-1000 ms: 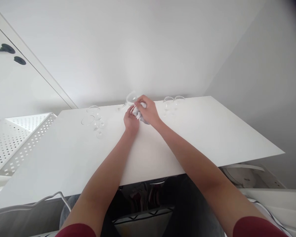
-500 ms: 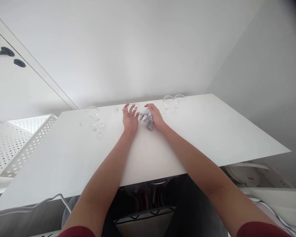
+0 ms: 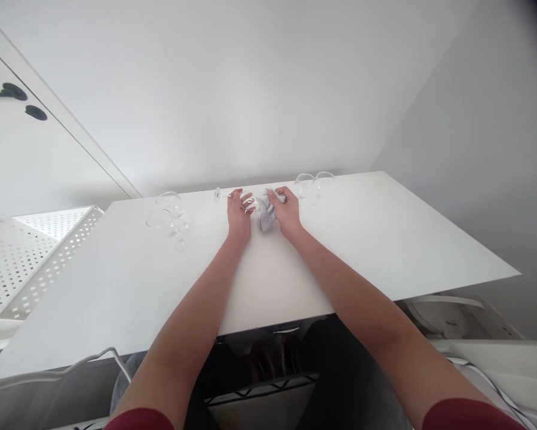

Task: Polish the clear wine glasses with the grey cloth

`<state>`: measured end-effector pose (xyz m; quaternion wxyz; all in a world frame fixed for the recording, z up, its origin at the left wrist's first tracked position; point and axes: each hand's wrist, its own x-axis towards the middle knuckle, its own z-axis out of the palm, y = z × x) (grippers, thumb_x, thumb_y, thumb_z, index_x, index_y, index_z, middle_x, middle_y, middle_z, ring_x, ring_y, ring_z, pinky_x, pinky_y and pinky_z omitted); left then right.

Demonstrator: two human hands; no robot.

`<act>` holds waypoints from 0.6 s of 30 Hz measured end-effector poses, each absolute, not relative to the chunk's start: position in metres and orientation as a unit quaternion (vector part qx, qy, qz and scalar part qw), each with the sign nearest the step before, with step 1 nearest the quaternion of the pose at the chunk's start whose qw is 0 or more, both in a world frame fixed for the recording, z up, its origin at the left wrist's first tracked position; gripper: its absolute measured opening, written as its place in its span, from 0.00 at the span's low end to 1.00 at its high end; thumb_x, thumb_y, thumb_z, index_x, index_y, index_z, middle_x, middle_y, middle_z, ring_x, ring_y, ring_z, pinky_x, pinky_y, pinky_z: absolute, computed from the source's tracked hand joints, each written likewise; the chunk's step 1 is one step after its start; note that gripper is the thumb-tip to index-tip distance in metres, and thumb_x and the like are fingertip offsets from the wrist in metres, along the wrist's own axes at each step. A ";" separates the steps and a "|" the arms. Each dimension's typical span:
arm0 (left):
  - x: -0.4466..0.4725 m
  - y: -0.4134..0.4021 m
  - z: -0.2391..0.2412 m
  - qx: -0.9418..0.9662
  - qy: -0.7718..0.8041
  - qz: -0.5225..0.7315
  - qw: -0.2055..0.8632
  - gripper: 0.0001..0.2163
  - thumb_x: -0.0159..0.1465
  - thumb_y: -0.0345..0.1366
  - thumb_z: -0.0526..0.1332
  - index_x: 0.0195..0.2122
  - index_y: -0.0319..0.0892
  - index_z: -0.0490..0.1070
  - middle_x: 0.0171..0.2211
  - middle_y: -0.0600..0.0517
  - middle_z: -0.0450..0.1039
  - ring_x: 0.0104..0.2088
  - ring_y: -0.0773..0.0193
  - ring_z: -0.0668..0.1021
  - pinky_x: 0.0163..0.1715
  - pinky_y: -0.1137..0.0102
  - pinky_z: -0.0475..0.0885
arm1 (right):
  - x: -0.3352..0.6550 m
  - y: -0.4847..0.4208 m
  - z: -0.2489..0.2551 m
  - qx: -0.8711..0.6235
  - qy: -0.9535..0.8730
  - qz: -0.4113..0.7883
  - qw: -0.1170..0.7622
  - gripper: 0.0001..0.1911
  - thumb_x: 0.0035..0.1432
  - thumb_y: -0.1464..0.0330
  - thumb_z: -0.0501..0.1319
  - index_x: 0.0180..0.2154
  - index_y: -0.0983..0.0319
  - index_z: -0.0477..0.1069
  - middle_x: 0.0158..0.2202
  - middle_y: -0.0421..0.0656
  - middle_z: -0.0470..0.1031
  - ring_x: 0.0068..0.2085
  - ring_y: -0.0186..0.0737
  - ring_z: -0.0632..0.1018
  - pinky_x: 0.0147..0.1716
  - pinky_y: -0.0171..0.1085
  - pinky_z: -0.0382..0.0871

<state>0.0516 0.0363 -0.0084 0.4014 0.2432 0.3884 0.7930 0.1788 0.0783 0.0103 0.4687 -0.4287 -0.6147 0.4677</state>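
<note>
1 glass (image 3: pixel 218 194) in L hand (image 3: pixel 239 216), cloth (image 3: pixel 265 217) in R (image 3: pixel 288 215).

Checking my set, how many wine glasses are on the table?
5 glasses: two at left, two at right, one lying in the left hand; others may be hidden.

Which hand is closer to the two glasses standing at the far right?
Right. The right hand, clutching a cloth, sits just left of those glasses; the left hand, holding a tipped glass, is farther left.
</note>
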 end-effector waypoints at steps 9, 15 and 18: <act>0.037 0.037 -0.007 0.098 0.334 0.854 0.387 0.13 0.66 0.51 0.63 0.45 0.50 0.68 0.56 0.48 0.75 0.48 0.61 0.79 0.45 0.68 0.74 | 0.179 0.090 0.003 -0.323 -0.511 0.655 0.453 0.24 0.41 0.64 0.73 0.42 0.61 0.71 0.44 0.44 0.79 0.45 0.42 0.80 0.45 0.41 0.77; 0.035 0.036 -0.004 0.091 0.322 0.868 0.367 0.10 0.68 0.47 0.62 0.44 0.49 0.69 0.51 0.48 0.77 0.42 0.64 0.78 0.41 0.70 0.71 | 0.175 0.082 0.005 -0.339 -0.504 0.698 0.380 0.16 0.53 0.62 0.71 0.41 0.61 0.74 0.41 0.49 0.80 0.35 0.45 0.81 0.29 0.44 0.80; 0.034 0.039 -0.008 0.074 0.334 0.868 0.360 0.10 0.69 0.47 0.60 0.43 0.48 0.68 0.49 0.48 0.77 0.39 0.65 0.77 0.37 0.70 0.69 | 0.172 0.083 0.003 -0.379 -0.511 0.646 0.421 0.14 0.59 0.61 0.67 0.43 0.59 0.69 0.41 0.48 0.78 0.30 0.41 0.78 0.23 0.42 0.78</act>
